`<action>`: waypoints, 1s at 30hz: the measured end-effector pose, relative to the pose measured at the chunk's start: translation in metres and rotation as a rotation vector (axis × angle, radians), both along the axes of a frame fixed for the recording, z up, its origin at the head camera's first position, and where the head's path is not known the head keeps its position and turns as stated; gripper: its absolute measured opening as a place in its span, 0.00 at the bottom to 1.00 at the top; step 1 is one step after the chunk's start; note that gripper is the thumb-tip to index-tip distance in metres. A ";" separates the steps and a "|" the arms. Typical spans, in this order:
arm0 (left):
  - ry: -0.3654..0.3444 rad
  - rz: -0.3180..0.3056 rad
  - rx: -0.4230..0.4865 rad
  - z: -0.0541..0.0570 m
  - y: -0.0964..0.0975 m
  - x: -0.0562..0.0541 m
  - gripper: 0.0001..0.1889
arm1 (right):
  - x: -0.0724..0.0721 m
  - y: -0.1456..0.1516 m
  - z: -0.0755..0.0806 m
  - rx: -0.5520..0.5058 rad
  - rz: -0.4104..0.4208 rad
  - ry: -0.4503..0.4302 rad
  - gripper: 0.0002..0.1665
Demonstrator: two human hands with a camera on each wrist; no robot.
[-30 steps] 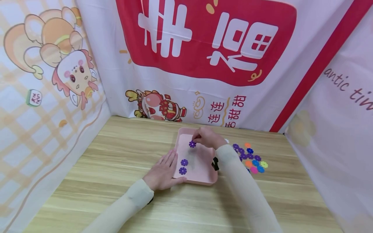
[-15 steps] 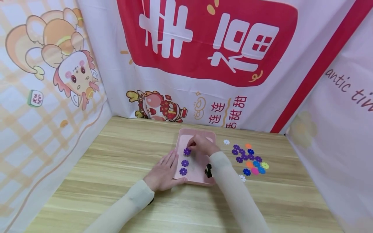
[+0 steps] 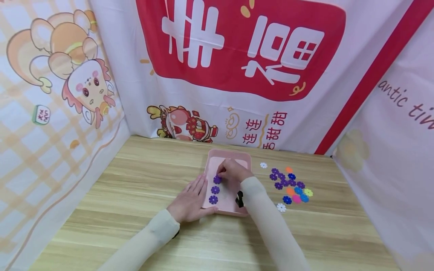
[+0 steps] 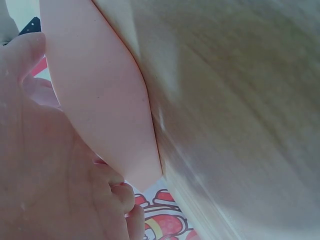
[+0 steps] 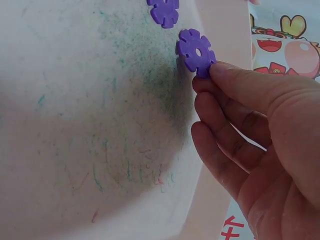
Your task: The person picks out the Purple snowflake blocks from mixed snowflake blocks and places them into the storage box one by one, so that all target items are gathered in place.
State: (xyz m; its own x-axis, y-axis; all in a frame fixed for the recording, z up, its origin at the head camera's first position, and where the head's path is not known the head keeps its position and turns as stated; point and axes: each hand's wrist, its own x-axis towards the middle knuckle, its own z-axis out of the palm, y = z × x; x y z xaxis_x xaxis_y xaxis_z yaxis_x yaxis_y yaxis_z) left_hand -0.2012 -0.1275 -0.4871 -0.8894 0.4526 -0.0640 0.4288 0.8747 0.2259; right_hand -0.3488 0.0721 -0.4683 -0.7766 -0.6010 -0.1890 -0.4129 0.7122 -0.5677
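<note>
My right hand (image 3: 233,170) pinches a purple notched, flower-shaped plastic disc (image 5: 189,49) between thumb and index finger, low over the left part of a pink tray (image 3: 232,152). In the head view, a second purple disc (image 3: 215,190) and a third purple disc (image 3: 213,200) lie below it, making a column along the tray's left side. My left hand (image 3: 187,202) rests against the tray's left wall, fingers extended and thumb along the near edge. The left wrist view shows that palm beside the tray's outer wall (image 4: 100,95).
Right of the tray, several loose discs lie on the wooden table (image 3: 135,177): a purple cluster (image 3: 285,183), orange, pink, yellow and blue ones, a white disc (image 3: 263,165) and another white disc (image 3: 281,207). Printed cloth (image 3: 220,86) stands behind the table and on both sides.
My right hand has moved left and nearer with the purple disc, bringing it down to the top of the column. My left hand stays against the tray.
</note>
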 end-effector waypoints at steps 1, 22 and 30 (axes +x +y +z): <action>0.001 -0.001 -0.002 0.000 0.000 0.000 0.57 | 0.000 0.000 -0.001 0.005 -0.002 -0.001 0.09; -0.005 0.004 -0.004 0.000 0.001 0.000 0.57 | 0.002 0.003 0.008 0.049 -0.053 -0.018 0.10; -0.015 0.013 -0.017 -0.001 0.000 0.000 0.58 | -0.001 0.019 0.029 0.125 -0.054 0.076 0.12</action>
